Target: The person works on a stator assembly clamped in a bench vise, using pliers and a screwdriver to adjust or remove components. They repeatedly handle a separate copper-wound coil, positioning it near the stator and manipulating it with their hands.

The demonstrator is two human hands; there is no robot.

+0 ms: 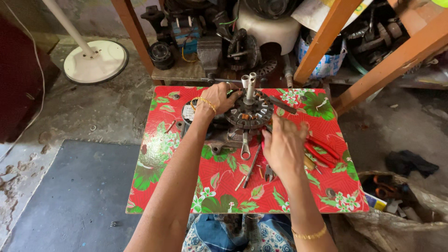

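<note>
— Item one? We logged the motor stator (249, 113) at the bench's (298, 186) far middle, left hand (218, 97) gripping its left rim.

— Right hand (283, 145)? Just near-right of it, fingers curled; whether its grip pinched anything, we couldn't tell.

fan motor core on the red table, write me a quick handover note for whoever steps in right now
Left hand: resting on the far left edge of the round motor core, steadying it; gold bangle on the wrist.
Right hand: at the near right edge of the core, fingers bent; whether it pinches anything cannot be told.
Core sits on a metal stand at the back middle of the flowered table, white shaft upright.
Spanner lies just in front, red-handled pliers to the right, small sticks scattered nearby.
Done: some core slots look empty.
Left: copper wire is visible in others.
</note>
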